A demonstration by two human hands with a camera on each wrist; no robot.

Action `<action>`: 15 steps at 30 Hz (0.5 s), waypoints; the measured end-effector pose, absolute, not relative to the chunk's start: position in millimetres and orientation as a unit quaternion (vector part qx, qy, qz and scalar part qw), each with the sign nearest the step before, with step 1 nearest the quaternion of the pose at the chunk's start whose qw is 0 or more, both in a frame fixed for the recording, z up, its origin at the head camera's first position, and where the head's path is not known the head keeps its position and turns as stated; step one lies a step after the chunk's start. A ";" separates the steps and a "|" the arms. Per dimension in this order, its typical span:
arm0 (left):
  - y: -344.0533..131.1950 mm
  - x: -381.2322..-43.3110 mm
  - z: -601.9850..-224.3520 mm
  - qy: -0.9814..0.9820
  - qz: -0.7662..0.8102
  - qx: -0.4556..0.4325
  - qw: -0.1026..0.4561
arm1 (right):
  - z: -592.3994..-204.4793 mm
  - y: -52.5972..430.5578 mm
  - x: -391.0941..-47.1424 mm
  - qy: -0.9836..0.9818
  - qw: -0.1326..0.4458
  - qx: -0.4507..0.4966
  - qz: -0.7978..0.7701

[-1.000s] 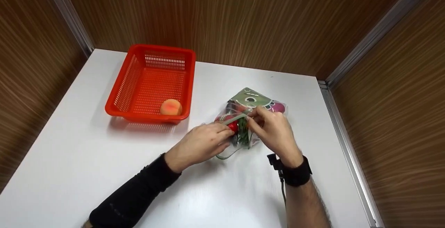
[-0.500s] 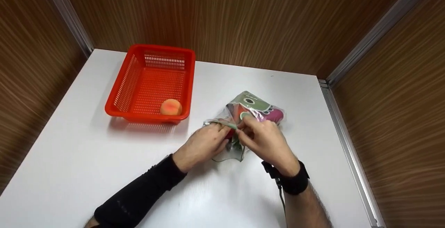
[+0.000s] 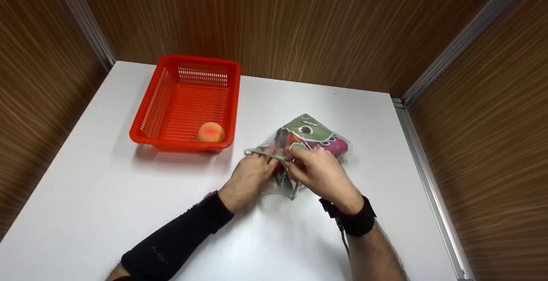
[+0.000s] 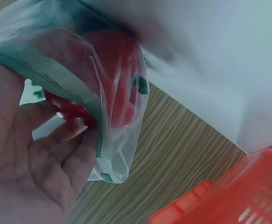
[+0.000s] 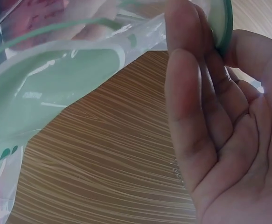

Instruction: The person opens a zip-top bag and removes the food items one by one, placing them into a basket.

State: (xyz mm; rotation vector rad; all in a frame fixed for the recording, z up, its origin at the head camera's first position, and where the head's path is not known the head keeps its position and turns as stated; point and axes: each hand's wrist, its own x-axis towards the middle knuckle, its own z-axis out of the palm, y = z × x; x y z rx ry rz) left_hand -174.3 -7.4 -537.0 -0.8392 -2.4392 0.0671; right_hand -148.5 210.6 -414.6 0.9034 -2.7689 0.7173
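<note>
- L wood panel (image 3: 30, 79) stands along L side of the white surface (image 3: 85, 186).
- Red basket (image 3: 234, 114), slotted walls, sits far L on it, well apart from both hands.
- Peach-like fruit (image 3: 210, 132) lies in basket, near R corner.
- Black sleeve (image 3: 180, 238) covers L wrist & most of forearm, near L.
- L hand (image 3: 250, 174): fingers inside bag mouth, up against a red item (image 4: 73, 110); can't tell if gripping it.
- Clear plastic bag (image 3: 314, 132) lies on surface R of basket, slightly nearer; printed green w/ a white ring, purple at R end. Red & dark contents show thru; exact items unclear. Strip along mouth crosses over L fingers.
- R hand (image 3: 324, 174): thumb & index pinch bag's edge strip, just R of L fingers.
- Black wristband (image 3: 360, 219) on R wrist, w/ thin cable (image 3: 343, 236) hanging nearer.
- Metal rail (image 3: 428, 165) & R wood panel (image 3: 492, 165) bound R side.
</note>
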 end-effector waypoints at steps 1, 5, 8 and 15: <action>-6.5 -174.7 -538.7 -0.908 0.035 -0.306 0.284 | -415.2 210.6 -148.9 -0.921 0.071 0.301 0.236; -6.2 -175.2 -539.8 -0.905 0.069 -0.299 0.296 | -416.0 211.1 -150.0 -0.923 0.072 0.301 0.228; -10.3 -176.5 -535.4 -0.900 0.057 -0.322 0.289 | -415.7 211.9 -150.2 -0.924 0.071 0.297 0.229; -24.9 -175.8 -504.2 -0.884 -0.071 -0.404 0.224 | -412.8 218.0 -151.6 -0.926 0.094 0.278 0.239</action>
